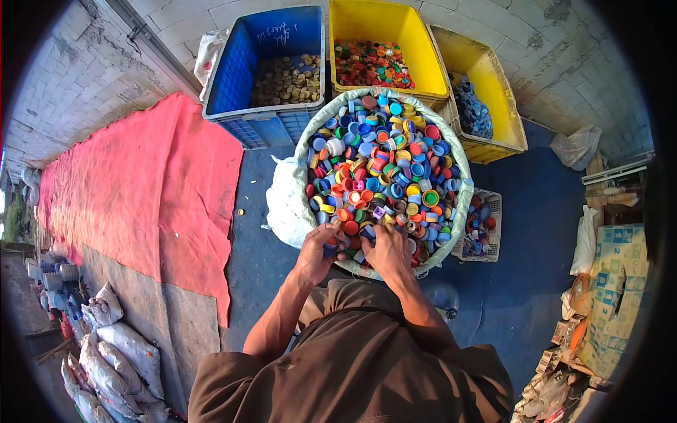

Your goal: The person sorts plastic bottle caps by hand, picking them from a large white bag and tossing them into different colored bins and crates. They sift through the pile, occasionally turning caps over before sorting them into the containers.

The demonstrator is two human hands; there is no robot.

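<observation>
A large round sack with a rolled pale green rim stands in front of me, heaped with plastic bottle caps of many colours. At its near edge, my left hand has its fingers curled round caps, a red and a dark one showing by the fingertips. Just beside it, my right hand bends its fingers down into the heap, with a blue cap at its thumb. Its fingertips are partly hidden among the caps. Purple and pink pieces lie just beyond both hands.
Behind the sack stand a blue crate with tan caps, a yellow crate with red, orange and green caps, and another yellow crate with grey-blue caps. A white basket sits right; a white sack left. Red cloth covers the left floor.
</observation>
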